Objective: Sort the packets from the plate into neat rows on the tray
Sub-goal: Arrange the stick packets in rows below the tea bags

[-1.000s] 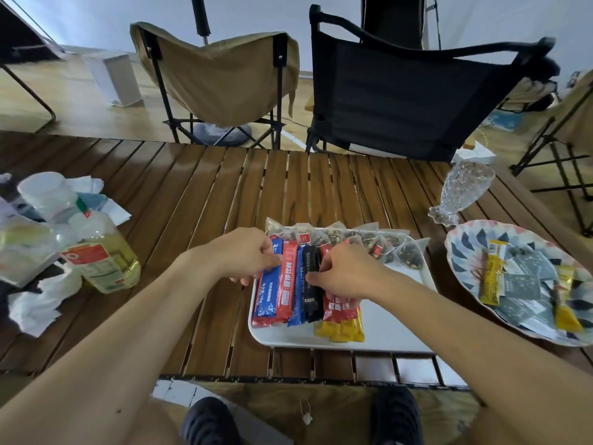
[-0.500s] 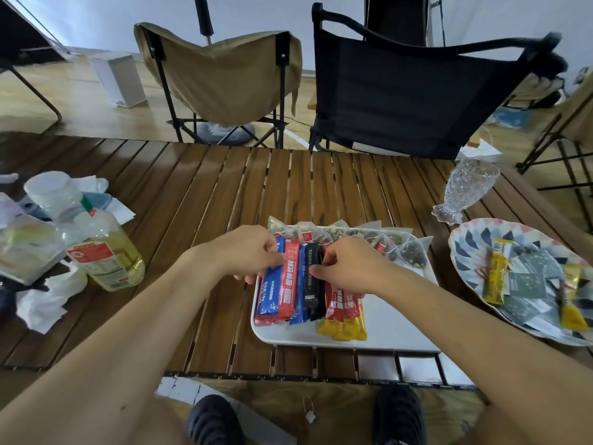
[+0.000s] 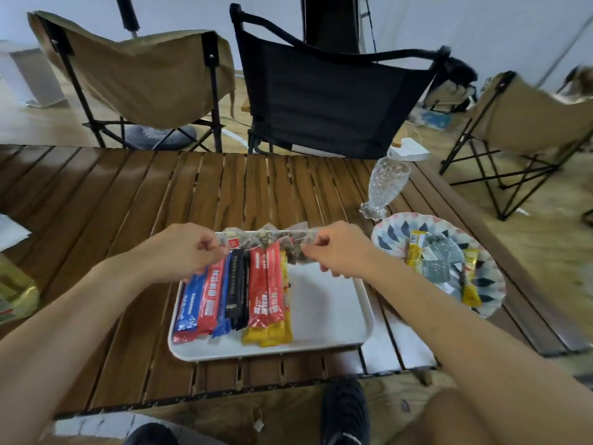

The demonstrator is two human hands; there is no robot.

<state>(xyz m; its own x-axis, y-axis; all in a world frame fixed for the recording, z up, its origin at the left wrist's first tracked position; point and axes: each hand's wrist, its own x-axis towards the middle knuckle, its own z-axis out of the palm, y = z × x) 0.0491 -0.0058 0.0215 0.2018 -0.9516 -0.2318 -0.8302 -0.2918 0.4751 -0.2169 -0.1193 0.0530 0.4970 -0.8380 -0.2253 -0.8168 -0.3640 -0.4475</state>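
Note:
A white tray (image 3: 330, 319) lies on the slatted wooden table in front of me. On its left half lie blue, red, black and yellow stick packets (image 3: 237, 297) side by side. Along its far edge runs a row of clear tea-bag packets (image 3: 266, 242). My left hand (image 3: 189, 248) pinches the left end of that row, and my right hand (image 3: 333, 248) pinches its right end. To the right stands the patterned plate (image 3: 394, 229) with yellow sticks (image 3: 414, 255) and grey-green sachets (image 3: 439, 261) on it.
A cut-glass vase (image 3: 385, 187) stands just behind the plate. A yellow bottle (image 3: 16, 297) lies at the table's left edge. Folding chairs, tan (image 3: 144, 72) and black (image 3: 324, 97), stand beyond the far side. My shoe (image 3: 346, 412) shows under the near edge.
Both hands have left the stick packets and moved up to the clear packets at the tray's far edge, spreading apart. The camera has turned to the right.

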